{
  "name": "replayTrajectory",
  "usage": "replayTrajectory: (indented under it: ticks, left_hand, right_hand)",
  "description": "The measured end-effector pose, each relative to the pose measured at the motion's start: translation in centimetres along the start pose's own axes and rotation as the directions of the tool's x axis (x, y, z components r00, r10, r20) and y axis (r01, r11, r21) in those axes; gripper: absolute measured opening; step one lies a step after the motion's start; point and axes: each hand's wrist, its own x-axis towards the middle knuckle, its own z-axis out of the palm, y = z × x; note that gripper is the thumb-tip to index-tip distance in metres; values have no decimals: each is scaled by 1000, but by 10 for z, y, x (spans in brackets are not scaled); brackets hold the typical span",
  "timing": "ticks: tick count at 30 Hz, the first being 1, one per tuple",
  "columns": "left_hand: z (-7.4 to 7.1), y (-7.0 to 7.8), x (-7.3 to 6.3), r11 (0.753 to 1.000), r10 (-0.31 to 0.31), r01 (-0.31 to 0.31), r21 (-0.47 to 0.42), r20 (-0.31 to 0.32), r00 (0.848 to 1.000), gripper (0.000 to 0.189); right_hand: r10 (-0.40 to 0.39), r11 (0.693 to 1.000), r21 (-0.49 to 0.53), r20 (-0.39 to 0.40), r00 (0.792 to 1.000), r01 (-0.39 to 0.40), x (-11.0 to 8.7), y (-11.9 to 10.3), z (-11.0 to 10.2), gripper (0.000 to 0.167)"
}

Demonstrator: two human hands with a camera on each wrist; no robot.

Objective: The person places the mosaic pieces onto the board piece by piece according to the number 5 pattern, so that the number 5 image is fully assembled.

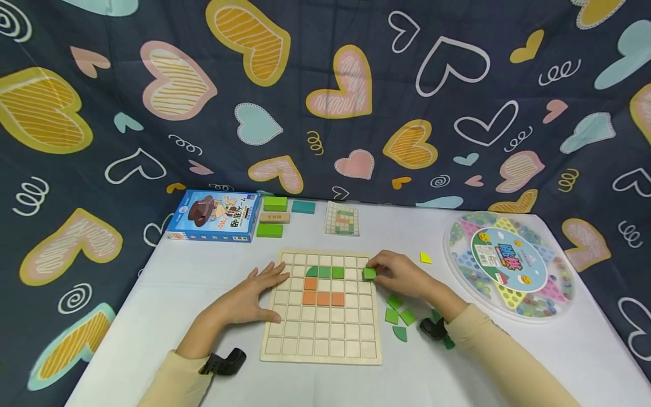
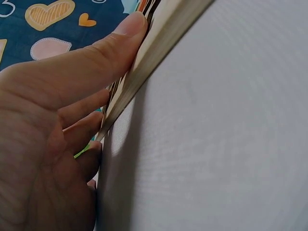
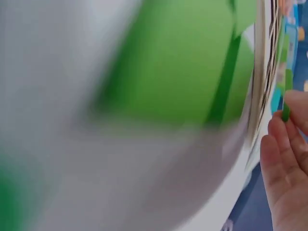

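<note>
A square wooden grid board [image 1: 320, 342] lies on the white table. Its upper cells hold a dark green quarter-round tile [image 1: 312, 272], green square tiles [image 1: 338, 272] and several orange tiles [image 1: 322, 298]. My left hand [image 1: 254, 299] rests on the board's left edge, thumb and fingers spread; the left wrist view shows the thumb on the wooden rim. Between thumb and fingers, my right hand [image 1: 404, 274] pinches a light green square tile [image 1: 369, 274] over the board's right edge. In the right wrist view that tile [image 3: 288, 94] appears edge-on.
Loose green tiles [image 1: 391, 315] and a dark green quarter-round [image 1: 400, 334] lie right of the board. A yellow piece [image 1: 425, 258] and a round marble game [image 1: 508, 265] sit farther right. Behind stand a pattern card [image 1: 342, 219], blocks [image 1: 275, 204] and a blue box [image 1: 213, 216].
</note>
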Motion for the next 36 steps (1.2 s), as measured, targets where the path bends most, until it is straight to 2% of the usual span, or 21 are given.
replayTrajectory:
  ticks: [7, 12, 14, 16, 19, 22, 25, 27, 30, 33, 36]
  left_hand:
    - [6, -1, 2, 1000, 9, -9, -7, 17, 1000, 97]
    - [4, 1, 2, 1000, 7, -7, -6, 9, 1000, 96]
    - [4, 1, 1, 1000, 8, -8, -7, 7, 1000, 96]
    - [4, 0, 1, 1000, 10, -10, -6, 9, 1000, 96]
    - [3, 0, 1, 1000, 10, -10, -10, 10, 1000, 96]
    - [2, 0, 1, 1000, 9, -9, -5, 11, 1000, 95]
    - [0, -1, 1, 1000, 11, -11, 0, 9, 1000, 95]
    - [0, -2, 1, 1000, 12, -12, -1, 5, 1000, 95]
    - [1, -3, 1, 1000, 14, -14, -5, 1, 1000, 95]
    - [0, -3, 0, 1000, 12, -12, -13, 3, 1000, 95]
    - [-1, -2, -1, 1000, 10, -10, -15, 3, 1000, 95]
  right_hand:
    - [-37, 996, -72, 67, 997, 42, 23, -16, 14, 26]
    - [-42, 995, -83, 80, 996, 49, 27, -20, 14, 27]
    - [-18, 998, -62, 80, 997, 23, 26, -19, 12, 31]
    - [2, 1000, -19, 56, 998, -1, 21, -13, 7, 35]
    - [54, 996, 72, -40, 998, -51, 6, 4, -3, 38]
    - [140, 982, 151, -150, 979, -117, -15, 29, -16, 37]
    - [252, 957, 206, -234, 939, -205, -33, 52, -27, 38]
    - [321, 937, 227, -259, 911, -266, -41, 62, -33, 39]
    - [397, 913, 206, -252, 883, -352, -45, 71, -38, 39]
    - [443, 896, 133, -206, 873, -423, -42, 73, -39, 34]
    - [458, 889, 84, -192, 868, -450, -38, 73, -38, 24]
